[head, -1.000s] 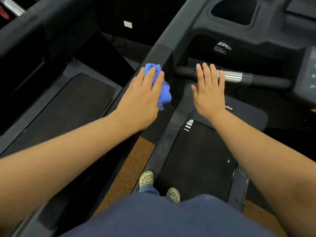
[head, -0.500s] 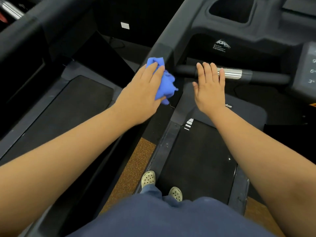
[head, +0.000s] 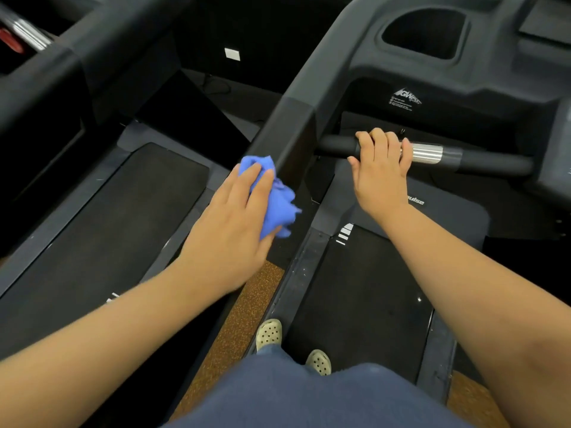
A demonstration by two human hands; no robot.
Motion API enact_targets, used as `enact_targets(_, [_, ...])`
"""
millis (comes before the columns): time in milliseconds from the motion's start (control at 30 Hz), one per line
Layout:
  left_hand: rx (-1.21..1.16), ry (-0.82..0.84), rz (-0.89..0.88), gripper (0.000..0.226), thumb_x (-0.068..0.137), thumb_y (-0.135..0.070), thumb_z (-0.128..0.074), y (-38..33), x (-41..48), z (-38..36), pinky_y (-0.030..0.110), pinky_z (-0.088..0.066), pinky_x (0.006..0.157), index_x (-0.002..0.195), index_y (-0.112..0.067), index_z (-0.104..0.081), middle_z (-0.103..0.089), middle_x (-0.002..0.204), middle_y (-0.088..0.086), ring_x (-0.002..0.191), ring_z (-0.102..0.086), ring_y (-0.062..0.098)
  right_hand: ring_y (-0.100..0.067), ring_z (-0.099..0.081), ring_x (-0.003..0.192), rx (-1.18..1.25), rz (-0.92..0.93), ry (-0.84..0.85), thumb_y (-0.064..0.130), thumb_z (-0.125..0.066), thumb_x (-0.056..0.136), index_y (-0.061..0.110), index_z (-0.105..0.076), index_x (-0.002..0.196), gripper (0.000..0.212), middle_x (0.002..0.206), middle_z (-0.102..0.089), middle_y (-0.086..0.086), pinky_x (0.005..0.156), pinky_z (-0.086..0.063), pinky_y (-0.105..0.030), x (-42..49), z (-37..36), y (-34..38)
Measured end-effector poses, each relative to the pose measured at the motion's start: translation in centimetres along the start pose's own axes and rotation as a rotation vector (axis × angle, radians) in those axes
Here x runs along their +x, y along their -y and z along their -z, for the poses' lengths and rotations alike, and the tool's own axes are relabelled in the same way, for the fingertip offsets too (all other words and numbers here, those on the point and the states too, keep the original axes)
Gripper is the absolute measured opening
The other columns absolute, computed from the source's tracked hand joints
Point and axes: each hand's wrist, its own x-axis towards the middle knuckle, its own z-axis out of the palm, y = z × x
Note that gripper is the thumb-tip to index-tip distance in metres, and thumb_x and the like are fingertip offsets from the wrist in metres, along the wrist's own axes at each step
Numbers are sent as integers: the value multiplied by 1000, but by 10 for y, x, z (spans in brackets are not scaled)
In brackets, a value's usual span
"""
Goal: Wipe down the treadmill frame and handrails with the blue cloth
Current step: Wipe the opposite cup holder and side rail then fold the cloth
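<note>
My left hand [head: 230, 230] presses a crumpled blue cloth [head: 275, 199] against the left side of the treadmill's black side rail [head: 290, 134], with its fingers lying fairly straight over the cloth. The rail slopes up to the console. My right hand [head: 381, 171] grips the black front handlebar [head: 488, 160], its fingers curled over the bar just left of the silver pulse sensor [head: 428, 152]. Part of the cloth hangs out beneath my left fingers.
I stand on the treadmill belt [head: 355, 298], shoes [head: 268, 333] at its left edge. The console has a cup holder [head: 425, 34] at top right. A second treadmill [head: 102, 211] lies to the left, with brown speckled floor [head: 244, 319] between them.
My right hand went from flat and open near the bar to curled around the handlebar. My left hand slid the cloth down the side rail, toward me.
</note>
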Motion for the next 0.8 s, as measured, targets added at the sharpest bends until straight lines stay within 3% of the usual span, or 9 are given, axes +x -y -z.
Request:
enact_targets(100, [-11, -38, -15, 69, 87, -29, -58, -4, 61, -6, 40, -25, 113, 141, 5, -31, -35, 144, 22, 135, -32, 39, -31, -41, 121, 6, -3, 12, 30, -43, 95, 11, -42, 131, 41, 129, -49, -12, 110, -18, -48, 0, 2, 0])
enact_targets(300, [-77, -10, -29, 70, 93, -35, -51, -8, 120, 2, 29, -16, 113, 145, 2, -23, -27, 150, 15, 138, -24, 28, -32, -39, 126, 64, 6, 60, 30, -39, 96, 10, -40, 137, 45, 133, -47, -12, 113, -13, -47, 0, 8, 0])
enact_targets(433, [-188, -5, -13, 67, 92, -31, -55, 1, 47, 9, 22, -15, 111, 144, 0, -26, -27, 151, 13, 141, -23, 26, -31, -36, 131, 93, 11, 83, 30, -36, 98, 11, -36, 141, 47, 138, -44, -11, 115, -9, -46, -3, 12, -1])
enact_targets(533, [-171, 10, 37, 70, 92, -39, -49, 3, -23, 15, 18, -8, 111, 147, -4, -25, -25, 154, 9, 143, -19, 23, -29, -32, 136, 131, -17, 95, 34, -31, 100, 12, -37, 142, 48, 142, -43, -9, 116, -6, -46, -5, 16, 2])
enact_targets(667, [-124, 90, 129, 74, 86, -44, -45, 3, -99, 22, 14, -7, 112, 148, -10, -24, -24, 155, 3, 143, -17, 18, -25, -20, 144, 457, -177, 154, 36, -29, 101, 13, -33, 145, 50, 152, -33, -8, 117, -1, -45, 9, 32, 21])
enact_targets(800, [-89, 106, 138, 74, 84, -46, -40, 5, -130, 22, 24, -16, 112, 148, -11, -24, -28, 153, 4, 141, -20, 19, -22, -9, 147, 718, -9, 238, 31, -28, 103, 10, -14, 151, 54, 159, -14, -9, 119, -6, -35, 21, 52, 55])
